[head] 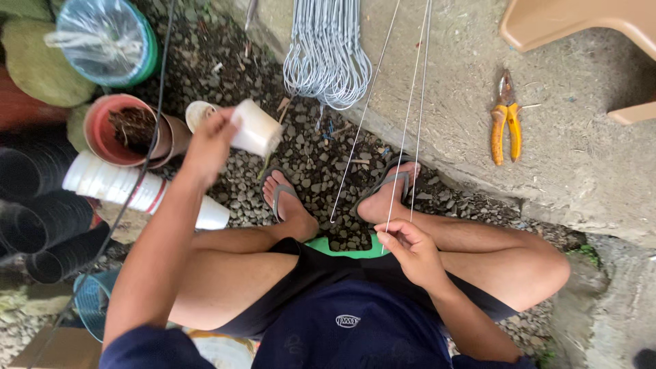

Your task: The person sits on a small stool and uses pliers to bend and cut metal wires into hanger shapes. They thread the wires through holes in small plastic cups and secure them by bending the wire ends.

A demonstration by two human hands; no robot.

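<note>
My left hand is raised over the gravel and grips a small white plastic cup, tilted on its side. My right hand rests between my knees and pinches the lower end of a thin metal wire. A second wire runs beside it and a third slants to its left, all rising out of the top of the view. My two feet in grey flip-flops stand on the gravel below the cup.
A stack of white cups lies at the left by a terracotta pot with soil and black pots. A bundle of bent wire hooks hangs ahead. Orange-handled pliers lie on the concrete slab.
</note>
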